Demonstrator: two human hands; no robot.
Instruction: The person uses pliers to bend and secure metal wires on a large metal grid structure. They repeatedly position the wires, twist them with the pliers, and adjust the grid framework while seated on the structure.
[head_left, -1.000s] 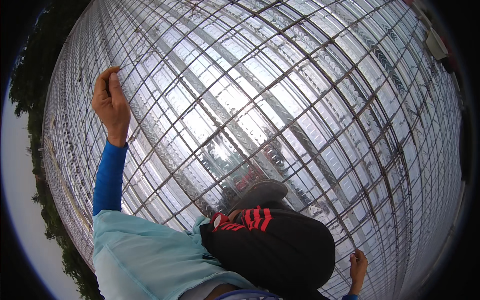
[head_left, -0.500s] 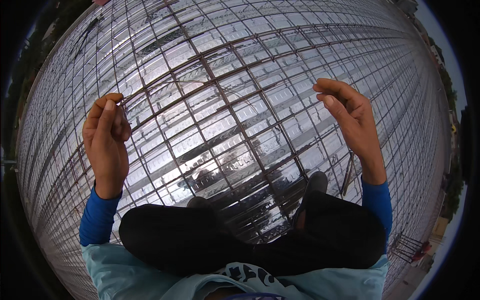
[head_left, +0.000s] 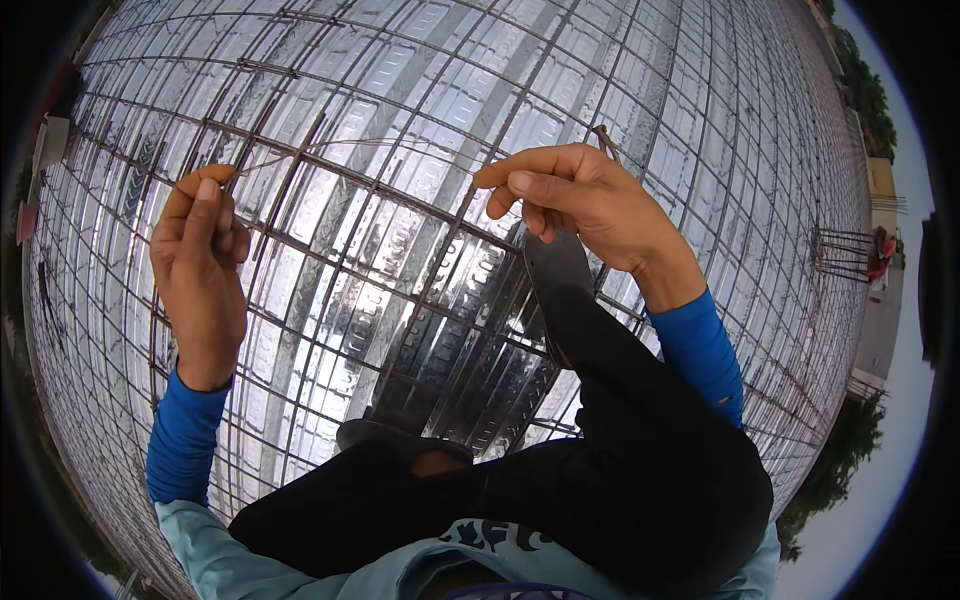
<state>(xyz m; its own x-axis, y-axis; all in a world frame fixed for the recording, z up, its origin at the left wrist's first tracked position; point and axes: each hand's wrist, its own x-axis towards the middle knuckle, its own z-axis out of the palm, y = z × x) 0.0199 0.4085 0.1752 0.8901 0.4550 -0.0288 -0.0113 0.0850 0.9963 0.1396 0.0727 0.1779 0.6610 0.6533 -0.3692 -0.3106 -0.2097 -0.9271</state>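
My left hand (head_left: 202,270) is closed, thumb pressed to forefinger on one end of a thin tie wire (head_left: 385,141). From there the wire arches to the right, above the grid of steel bars (head_left: 378,185). My right hand (head_left: 590,205) is at the wire's far end, fingers curled and thumb against the forefinger. Whether the wire is between those fingertips I cannot make out. Just behind the right hand shows the brown end of a metal tool (head_left: 606,142), the rest of it hidden by the hand.
Ribbed shiny metal decking (head_left: 365,325) lies under the bars. My dark shoes (head_left: 558,268) stand on the grid, with my black-trousered knees bent close below my hands. At the right edge several upright bars (head_left: 840,252) stick out beside a red object (head_left: 882,250).
My right hand has moved left, up to the wire's free end, and the gap between my hands is smaller. The view has turned over the grid. The left hand still grips the wire.
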